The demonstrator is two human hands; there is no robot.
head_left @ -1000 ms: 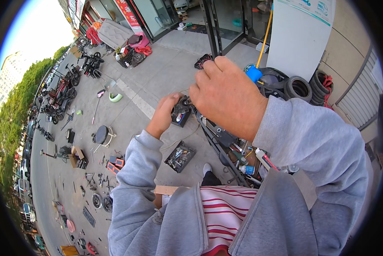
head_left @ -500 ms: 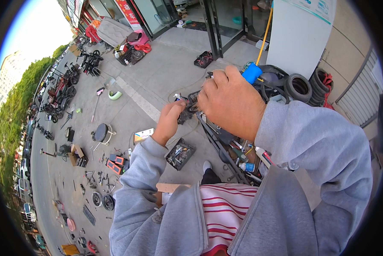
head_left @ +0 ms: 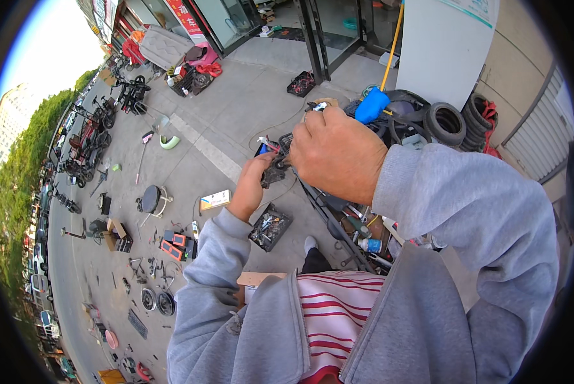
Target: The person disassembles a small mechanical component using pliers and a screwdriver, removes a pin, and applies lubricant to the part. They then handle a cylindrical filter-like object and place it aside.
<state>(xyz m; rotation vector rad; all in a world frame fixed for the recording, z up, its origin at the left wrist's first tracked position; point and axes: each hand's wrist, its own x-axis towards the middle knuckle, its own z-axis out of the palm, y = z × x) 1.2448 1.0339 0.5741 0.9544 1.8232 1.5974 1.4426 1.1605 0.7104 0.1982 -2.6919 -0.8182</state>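
Mostly the small black part point(head_left: 275, 171) is hidden, because the big right hand point(head_left: 338, 160) covers its right end. Both hands pinch it, up in the air over the gray pavement point(head_left: 235, 121). The left hand point(head_left: 251, 185) squeezes its left end with bent fingers. Which way the part points is hard to tell. Just below sits a black tray of bits point(head_left: 269, 226). Behind the hands are old tires point(head_left: 445, 123) and a blue bottle point(head_left: 371, 106).
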